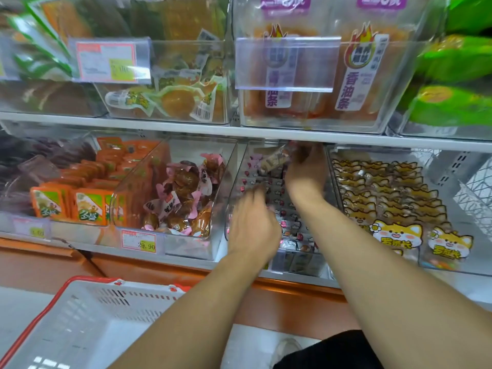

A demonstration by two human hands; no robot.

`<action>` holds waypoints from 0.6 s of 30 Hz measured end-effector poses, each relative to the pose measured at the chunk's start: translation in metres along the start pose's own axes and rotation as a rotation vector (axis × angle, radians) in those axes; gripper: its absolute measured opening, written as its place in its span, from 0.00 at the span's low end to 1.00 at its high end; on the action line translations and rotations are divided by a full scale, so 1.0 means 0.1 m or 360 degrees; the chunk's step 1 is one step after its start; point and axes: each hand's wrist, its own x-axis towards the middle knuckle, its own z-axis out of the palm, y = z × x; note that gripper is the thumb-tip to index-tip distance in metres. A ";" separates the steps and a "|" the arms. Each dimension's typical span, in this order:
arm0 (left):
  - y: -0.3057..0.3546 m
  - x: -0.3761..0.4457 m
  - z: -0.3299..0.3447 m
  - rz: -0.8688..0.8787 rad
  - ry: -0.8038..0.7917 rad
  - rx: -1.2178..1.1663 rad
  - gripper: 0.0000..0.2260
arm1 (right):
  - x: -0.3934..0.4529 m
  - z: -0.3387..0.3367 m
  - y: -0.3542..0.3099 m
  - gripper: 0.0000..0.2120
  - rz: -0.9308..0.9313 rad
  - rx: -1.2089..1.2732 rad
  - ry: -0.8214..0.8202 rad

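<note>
In the head view, the right hand (306, 169) reached deep into a clear plastic bin (237, 182) on the lower shelf and was clamped round a small brownish snack packet in clear wrapping (275, 160), lifted just under the white shelf edge (186, 127). Motion blur hid how the fingers lay. Below that grip the bin was packed with rows of small white-and-pink printed packets (291, 226). The left hand (253, 225) sat nearer the person than the grip, at the front of the same bin, with its fingers curled down onto those packets. I could not tell whether it held any. Just right of the grip stood a second clear bin (420, 265) filled with tan packets printed with cartoon cats (386, 198). Left of the grip, a third clear bin (170, 155) held brown pieces in pink-edged wrappers (183, 190), with a red-bordered price tag (138, 241) on its front. Farther left, flat orange sachets (87, 206) stood in rows. Above the grip, on the upper shelf, a clear box (394, 102) held orange strips in bags with purple labels (354, 75), and left of it another clear box (218, 102) held yellow-green vacuum packs (175, 99). Well below and left of the grip, near the person, stood a white plastic basket with a red rim (64, 288).
</note>
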 end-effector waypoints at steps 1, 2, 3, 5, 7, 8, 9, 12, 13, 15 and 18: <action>0.04 -0.01 -0.04 -0.0091 0.0046 -0.0198 0.19 | -0.04 -0.03 0.01 0.05 0.0060 0.0165 -0.0038; 0.07 -0.01 -0.08 -0.0188 0.0102 -0.0404 0.19 | -0.08 -0.07 0.00 0.03 0.0166 0.0337 -0.0098; 0.09 -0.01 -0.13 -0.0266 0.0170 -0.0583 0.17 | -0.13 -0.11 -0.01 0.02 0.0303 0.0498 -0.0155; 0.11 -0.01 -0.22 -0.0382 0.0300 -0.0833 0.17 | -0.22 -0.18 -0.03 0.03 0.0579 0.0784 -0.0235; 0.11 -0.01 -0.29 -0.0477 0.0354 -0.1050 0.17 | -0.30 -0.24 -0.05 0.06 0.0807 0.0914 -0.0304; 0.10 -0.02 -0.29 -0.0534 0.0334 -0.1212 0.16 | -0.32 -0.28 -0.06 0.07 0.0898 0.0954 -0.0336; 0.10 -0.02 -0.30 -0.0616 0.0282 -0.1419 0.16 | -0.34 -0.33 -0.07 0.08 0.0971 0.1028 -0.0361; 0.07 0.00 -0.34 -0.0803 0.0181 -0.1892 0.16 | -0.35 -0.53 -0.09 0.07 0.1129 0.1265 -0.0428; 0.06 0.01 -0.36 -0.0833 0.0194 -0.1996 0.17 | -0.35 -0.59 -0.09 0.06 0.1158 0.1287 -0.0483; 0.05 0.01 -0.41 -0.0900 0.0230 -0.2149 0.17 | -0.38 -0.69 -0.08 0.04 0.1201 0.1283 -0.0610; 0.02 -0.01 -0.48 -0.1007 0.0212 -0.2228 0.12 | -0.45 -0.81 -0.10 0.06 0.1238 0.1179 -0.0778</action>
